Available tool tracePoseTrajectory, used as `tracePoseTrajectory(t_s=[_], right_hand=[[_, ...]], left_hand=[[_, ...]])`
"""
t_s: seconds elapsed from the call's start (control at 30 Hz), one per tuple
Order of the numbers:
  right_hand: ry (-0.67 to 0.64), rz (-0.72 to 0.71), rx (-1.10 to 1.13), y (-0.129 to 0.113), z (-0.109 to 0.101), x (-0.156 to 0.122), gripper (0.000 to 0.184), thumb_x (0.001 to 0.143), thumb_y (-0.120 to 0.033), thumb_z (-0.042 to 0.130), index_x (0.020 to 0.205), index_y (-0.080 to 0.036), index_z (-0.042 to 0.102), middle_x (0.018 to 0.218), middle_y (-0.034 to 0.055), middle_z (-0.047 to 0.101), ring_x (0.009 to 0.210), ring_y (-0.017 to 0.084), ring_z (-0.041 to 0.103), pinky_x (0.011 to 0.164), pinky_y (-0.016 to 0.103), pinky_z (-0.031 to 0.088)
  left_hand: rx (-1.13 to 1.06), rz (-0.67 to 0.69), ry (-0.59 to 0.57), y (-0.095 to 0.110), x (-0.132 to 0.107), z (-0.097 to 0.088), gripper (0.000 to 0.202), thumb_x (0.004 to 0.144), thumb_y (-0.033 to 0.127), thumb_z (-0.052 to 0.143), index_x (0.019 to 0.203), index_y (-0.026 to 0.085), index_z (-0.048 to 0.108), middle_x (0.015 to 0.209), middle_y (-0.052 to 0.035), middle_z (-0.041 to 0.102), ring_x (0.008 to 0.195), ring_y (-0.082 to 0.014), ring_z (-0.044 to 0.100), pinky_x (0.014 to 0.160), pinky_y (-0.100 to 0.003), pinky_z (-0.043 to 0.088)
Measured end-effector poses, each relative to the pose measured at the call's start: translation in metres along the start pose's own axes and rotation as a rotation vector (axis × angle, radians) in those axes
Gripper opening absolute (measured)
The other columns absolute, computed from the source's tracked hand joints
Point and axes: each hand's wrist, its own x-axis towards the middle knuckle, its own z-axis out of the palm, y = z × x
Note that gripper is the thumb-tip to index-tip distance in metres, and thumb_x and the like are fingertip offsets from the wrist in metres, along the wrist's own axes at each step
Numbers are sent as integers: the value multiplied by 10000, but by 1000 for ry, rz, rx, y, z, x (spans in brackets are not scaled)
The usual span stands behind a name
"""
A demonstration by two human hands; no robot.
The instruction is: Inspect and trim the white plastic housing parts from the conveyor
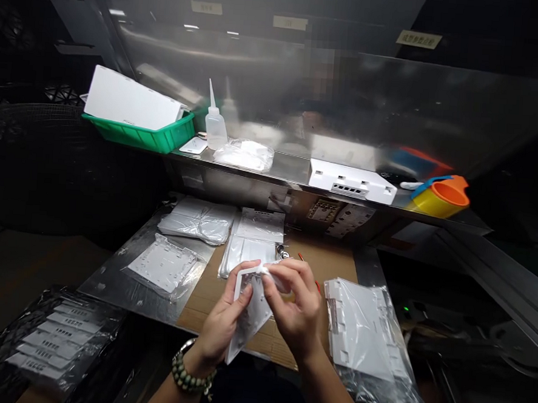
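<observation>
A white plastic plate is held upright over a brown cardboard sheet on the bench. My left hand grips its left edge, fingers curled round it. My right hand is closed at the plate's top edge, its fingertips pinching a small white piece there. A bead bracelet sits on my left wrist. A bagged white plate lies just right of my right hand. Stacked bagged plates lie behind my hands.
More bagged plates and bags lie left. A bag of white strips sits at lower left. The steel shelf holds a green bin, a squeeze bottle, a white device and orange-yellow cups.
</observation>
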Motion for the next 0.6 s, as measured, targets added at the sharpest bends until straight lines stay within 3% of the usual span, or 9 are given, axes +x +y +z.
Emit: tracePoseTrajectory(t_s=[0.2, 0.33, 0.4, 0.47, 0.53, 0.6], right_hand=[[35, -6, -78, 1, -1, -3, 154, 916, -125, 694, 1036, -215, 730, 963, 56, 678, 912, 197, 643, 790, 343, 555], [11, -17, -63, 8, 0, -6, 149, 934, -164, 678, 1058, -227, 732, 976, 61, 686, 920, 202, 652, 796, 349, 558], [30, 51, -93, 30, 2, -9, 123, 948, -228, 670, 1048, -225, 742, 988, 67, 687, 938, 209, 651, 822, 357, 549], [58, 224, -155, 68, 4, -18, 166, 963, -333, 644, 1025, -218, 747, 1015, 77, 687, 975, 218, 646, 860, 367, 533], [42, 449, -253, 114, 7, -32, 285, 958, -450, 595, 1005, -210, 741, 1058, 89, 694, 1028, 240, 633, 914, 390, 510], [-4, 562, -298, 156, 11, -53, 317, 922, -468, 590, 938, -192, 743, 1007, 117, 711, 1025, 295, 623, 929, 452, 483]], left_hand=[[219, 103, -4, -11, 1, -3, 373, 988, 388, 628, 1352, 317, 586, 1507, -30, 542, 1476, -264, 407, 1266, -388, 237], [188, 91, 10, -11, 1, -6, 417, 949, 411, 687, 1347, 337, 591, 1489, -27, 559, 1415, -267, 483, 1214, -370, 337], [137, 28, 7, -9, 0, -7, 491, 932, 455, 697, 1388, 347, 549, 1445, -45, 597, 1303, -291, 587, 1123, -409, 457], [83, -32, 13, -6, -1, -9, 564, 926, 479, 696, 1437, 349, 496, 1405, -64, 628, 1201, -305, 653, 1037, -435, 529], [28, -58, 30, -2, -2, -12, 614, 921, 463, 706, 1472, 347, 460, 1387, -73, 644, 1184, -307, 670, 1032, -438, 537], [-32, -73, 57, 1, -4, -17, 653, 918, 428, 718, 1501, 355, 432, 1370, -70, 662, 1200, -301, 671, 1062, -433, 521]])
